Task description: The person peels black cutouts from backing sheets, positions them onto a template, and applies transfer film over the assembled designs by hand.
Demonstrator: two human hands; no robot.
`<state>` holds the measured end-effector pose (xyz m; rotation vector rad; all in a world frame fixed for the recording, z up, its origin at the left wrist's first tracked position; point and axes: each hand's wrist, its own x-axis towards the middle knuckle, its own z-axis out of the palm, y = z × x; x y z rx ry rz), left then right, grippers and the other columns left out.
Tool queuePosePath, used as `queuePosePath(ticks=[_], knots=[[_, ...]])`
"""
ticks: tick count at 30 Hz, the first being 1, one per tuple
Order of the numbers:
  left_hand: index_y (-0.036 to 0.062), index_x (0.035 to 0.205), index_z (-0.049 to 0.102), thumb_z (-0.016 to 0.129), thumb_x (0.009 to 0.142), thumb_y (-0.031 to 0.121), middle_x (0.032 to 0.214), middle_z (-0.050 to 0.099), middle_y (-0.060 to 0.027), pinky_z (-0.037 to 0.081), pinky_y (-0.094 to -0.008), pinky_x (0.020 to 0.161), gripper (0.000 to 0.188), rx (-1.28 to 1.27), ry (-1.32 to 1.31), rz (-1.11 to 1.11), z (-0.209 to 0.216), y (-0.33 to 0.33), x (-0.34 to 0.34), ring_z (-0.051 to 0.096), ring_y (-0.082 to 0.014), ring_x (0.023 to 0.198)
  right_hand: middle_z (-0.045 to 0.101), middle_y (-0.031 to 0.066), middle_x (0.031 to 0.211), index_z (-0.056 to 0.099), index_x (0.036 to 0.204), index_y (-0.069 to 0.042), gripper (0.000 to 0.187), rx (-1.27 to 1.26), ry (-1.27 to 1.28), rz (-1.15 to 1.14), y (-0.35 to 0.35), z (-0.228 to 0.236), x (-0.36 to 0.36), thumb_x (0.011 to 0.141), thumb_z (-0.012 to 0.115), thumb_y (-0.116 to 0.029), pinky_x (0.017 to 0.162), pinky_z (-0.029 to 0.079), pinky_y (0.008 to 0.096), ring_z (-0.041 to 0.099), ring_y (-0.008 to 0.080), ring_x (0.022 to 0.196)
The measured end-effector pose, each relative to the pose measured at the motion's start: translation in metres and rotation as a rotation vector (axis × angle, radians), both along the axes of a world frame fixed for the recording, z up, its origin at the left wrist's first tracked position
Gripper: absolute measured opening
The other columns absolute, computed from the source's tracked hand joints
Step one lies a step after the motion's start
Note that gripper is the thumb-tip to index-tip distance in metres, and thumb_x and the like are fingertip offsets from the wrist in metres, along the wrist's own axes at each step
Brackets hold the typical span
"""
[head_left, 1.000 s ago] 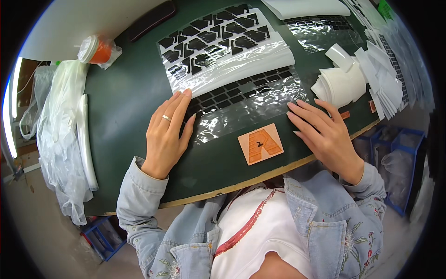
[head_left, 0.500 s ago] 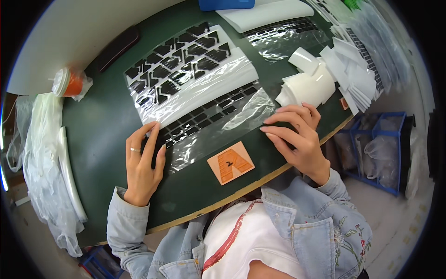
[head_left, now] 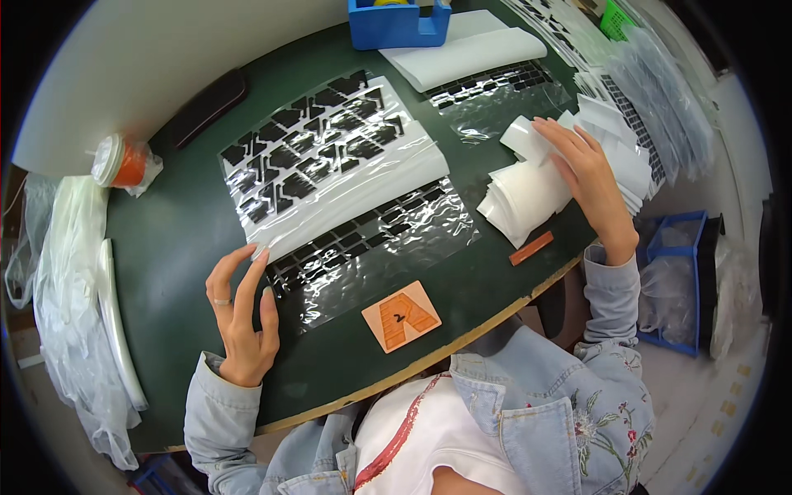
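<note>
Touching patterned sheet [head_left: 330, 175] with left grip [head_left: 241, 323], right grip [head_left: 592, 180] over papers [head_left: 528, 200].

There are two hands [head_left: 242, 322] [head_left: 590, 177], one square orange-marked plate [head_left: 402, 318], one reddish strip [head_left: 531, 248], one blue tape dispenser [head_left: 396, 35], one orange cup [head_left: 128, 165] and one dark case [head_left: 209, 109].

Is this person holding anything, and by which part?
The left hand touches the near-left corner of the folded-back glossy white sheet with its fingertips; the right hand is over a pile of curled white papers. Whether either grips cannot be told.
</note>
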<state>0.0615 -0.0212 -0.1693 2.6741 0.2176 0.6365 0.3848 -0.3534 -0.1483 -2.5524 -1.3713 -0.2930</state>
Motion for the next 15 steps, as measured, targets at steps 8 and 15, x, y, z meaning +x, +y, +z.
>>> queuePosePath(ticks=[8, 15], knots=[[-0.0009, 0.13, 0.059, 0.053, 0.088, -0.001, 0.139, 0.052, -0.0194, 0.03, -0.0457, 0.112, 0.043, 0.053, 0.018, -0.017, 0.006, 0.004, -0.001, 0.047, -0.0365, 0.131, 0.071, 0.0072, 0.119, 0.069, 0.118, -0.005, 0.037, 0.202, -0.22, 0.097, 0.014, 0.008, -0.016, 0.085, 0.057, 0.006, 0.108, 0.043, 0.044, 0.063, 0.0245, 0.12], [0.0035, 0.125, 0.063, 0.059, 0.081, -0.005, 0.133, 0.057, -0.0157, 0.032, -0.0458, 0.109, 0.045, 0.077, -0.009, -0.056, 0.013, 0.005, 0.009, 0.052, -0.0349, 0.124, 0.062, 0.0132, 0.135, 0.066, 0.125, -0.004, 0.038, -0.071, 0.08, 0.005, -0.008, 0.021, -0.051, 0.088, 0.06, 0.002, 0.116, 0.034, 0.0458, 0.056, 0.0307, 0.13]])
